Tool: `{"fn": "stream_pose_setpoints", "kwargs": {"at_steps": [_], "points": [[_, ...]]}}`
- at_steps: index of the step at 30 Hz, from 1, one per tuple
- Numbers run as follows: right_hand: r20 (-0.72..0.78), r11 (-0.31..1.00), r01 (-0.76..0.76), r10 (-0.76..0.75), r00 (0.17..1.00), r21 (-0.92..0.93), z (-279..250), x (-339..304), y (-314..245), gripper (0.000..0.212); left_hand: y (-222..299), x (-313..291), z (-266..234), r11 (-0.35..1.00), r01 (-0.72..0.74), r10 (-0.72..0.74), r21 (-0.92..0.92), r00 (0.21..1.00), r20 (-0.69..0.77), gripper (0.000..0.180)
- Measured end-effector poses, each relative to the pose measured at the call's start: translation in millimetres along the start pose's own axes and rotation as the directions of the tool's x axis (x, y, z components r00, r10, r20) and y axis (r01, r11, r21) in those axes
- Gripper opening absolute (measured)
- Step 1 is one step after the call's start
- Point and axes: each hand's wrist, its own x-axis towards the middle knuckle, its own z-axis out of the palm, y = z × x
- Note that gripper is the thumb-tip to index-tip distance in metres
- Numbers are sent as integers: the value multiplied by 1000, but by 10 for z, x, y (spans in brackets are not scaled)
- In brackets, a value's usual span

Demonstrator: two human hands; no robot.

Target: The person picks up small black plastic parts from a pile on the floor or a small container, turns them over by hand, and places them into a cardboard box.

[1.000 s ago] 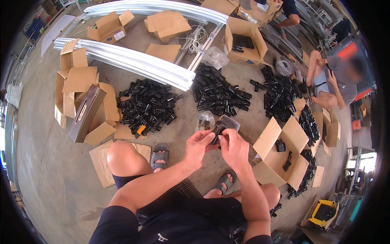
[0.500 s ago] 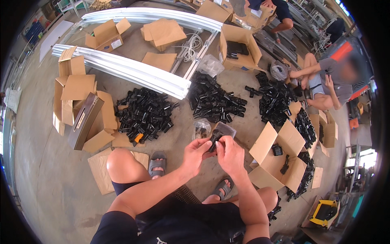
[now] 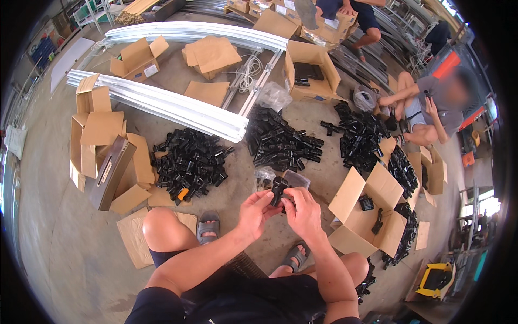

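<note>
My left hand [image 3: 254, 215] and my right hand [image 3: 304, 212] meet in front of my knees around a small black tubular fitting [image 3: 278, 185]. Its thicker end points up and away from me. The left thumb and fingers grip its left side; the right fingertips pinch near its lower end, which they partly hide. Just beyond my hands lie a clear plastic bag [image 3: 264, 176] and a small grey tray [image 3: 298, 180]. Farther out are piles of similar black fittings, one at the left [image 3: 191, 162], one in the middle [image 3: 283, 140] and one at the right [image 3: 359, 137].
An open cardboard box [image 3: 353, 227] holding a few black pieces stands by my right knee. Long silvery metal profiles [image 3: 162, 102] stretch across the floor. Left of the piles, a brown case [image 3: 113, 173] leans on cardboard. A seated co-worker [image 3: 440, 105] is at the right.
The black fitting has been turned more upright and shows higher above my fingers. My hands have spread slightly apart. The seated co-worker's raised hand now shows a small dark piece.
</note>
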Motion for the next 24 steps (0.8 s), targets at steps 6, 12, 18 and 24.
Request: {"fn": "stream_pose_setpoints", "kwargs": {"at_steps": [6,12,18,24], "points": [[-8,1000,-1,1,1000,4,8,-2,55,12,-25,-46,45,1000,14,-14,16,999,36,20],[20,993,-105,106,994,-57,30,-42,8,13,-37,-47,20,998,31,-35,63,997,63,10],[49,982,-51,61,997,-184,8,-57,92,15,-29,-63,57,998,46,-51,47,994,98,8],[-26,999,-35,35,999,12,-69,3,-34,14,47,-47,70,999,40,-43,30,996,78,11]]}}
